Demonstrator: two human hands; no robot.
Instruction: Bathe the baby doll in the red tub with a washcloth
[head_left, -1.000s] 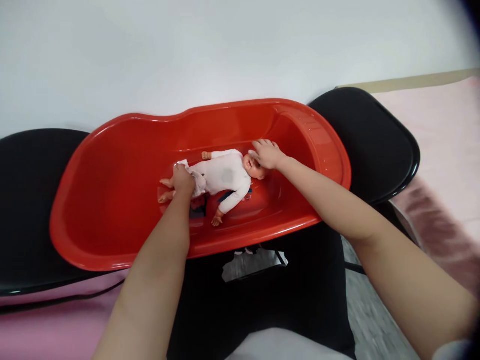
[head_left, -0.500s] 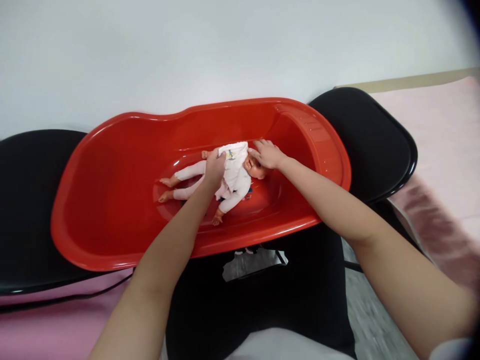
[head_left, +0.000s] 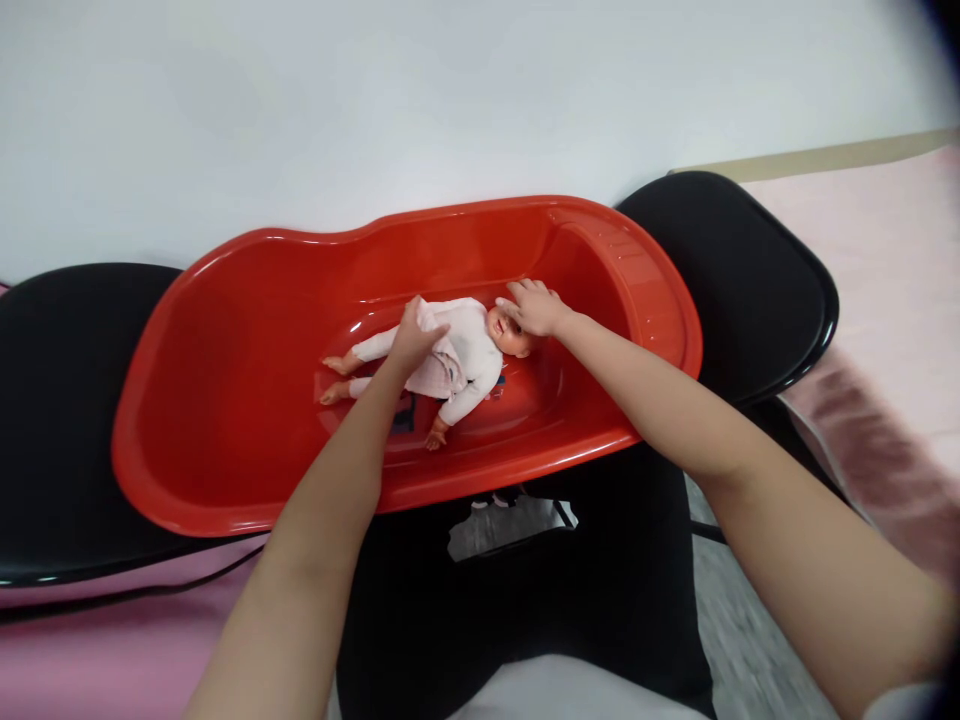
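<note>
A baby doll (head_left: 478, 335) in a white long-sleeved top and pale leggings lies on its back in a red baby bathtub (head_left: 217, 380), head to the right. My left hand (head_left: 415, 340) is over its belly, gripping a small pale pink cloth (head_left: 437, 372) that lies bunched there. Part of the cloth is hidden under that hand. On the doll's head rests my right hand (head_left: 534, 308), fingers stretched out and partly covering the eyes. The doll's near arm (head_left: 461, 408) lies out to the side; its far arm is not visible.
Under the tub's two ends are black seats (head_left: 739, 290), the other black seat (head_left: 67, 400) being at left. A white wall (head_left: 375, 100) stands right behind. Pink bedding (head_left: 892, 300) lies at the right, and pink fabric (head_left: 97, 660) shows at lower left.
My left hand has drawn the cloth from the doll's chest down to the left, onto its belly, baring the top's front. My right hand stays on the head.
</note>
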